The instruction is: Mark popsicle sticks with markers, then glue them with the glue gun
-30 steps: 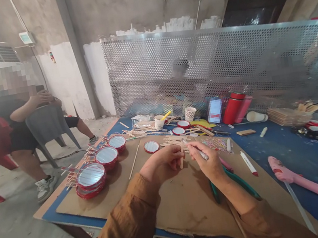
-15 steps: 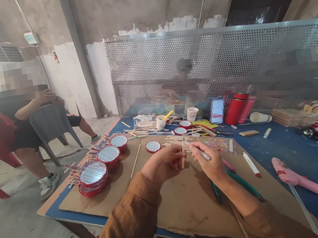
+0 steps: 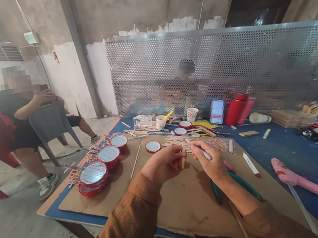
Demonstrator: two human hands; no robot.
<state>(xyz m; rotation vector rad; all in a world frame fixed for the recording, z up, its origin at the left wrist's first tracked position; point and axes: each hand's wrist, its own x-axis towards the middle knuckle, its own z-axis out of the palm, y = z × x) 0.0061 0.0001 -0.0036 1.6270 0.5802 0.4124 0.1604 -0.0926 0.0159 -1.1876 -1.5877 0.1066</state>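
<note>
My left hand [image 3: 166, 160] is closed on a small flat wooden stick [image 3: 183, 144], pinched upright between the fingers over the cardboard sheet [image 3: 189, 204]. My right hand [image 3: 211, 159] is closed around a pale marker pen [image 3: 206, 154], its front end by the stick. Whether the tip touches the wood I cannot tell. Beneath my right wrist lie green-handled pliers [image 3: 217, 193], partly hidden. Beyond my hands are loose wooden sticks [image 3: 171, 139] and a small red-rimmed disc [image 3: 153, 146].
Stacked red-rimmed discs [image 3: 93, 173] with sticks stand at left. On the right lie a white marker [image 3: 250, 163], a pink glue gun [image 3: 308, 183] and a red thermos [image 3: 235, 108]. Paper cups [image 3: 191, 113] stand before a perforated metal screen [image 3: 150, 67]. A person [image 3: 27, 105] sits at left.
My right hand has shifted very slightly with the marker beside the stick. My left hand keeps its hold, almost still.
</note>
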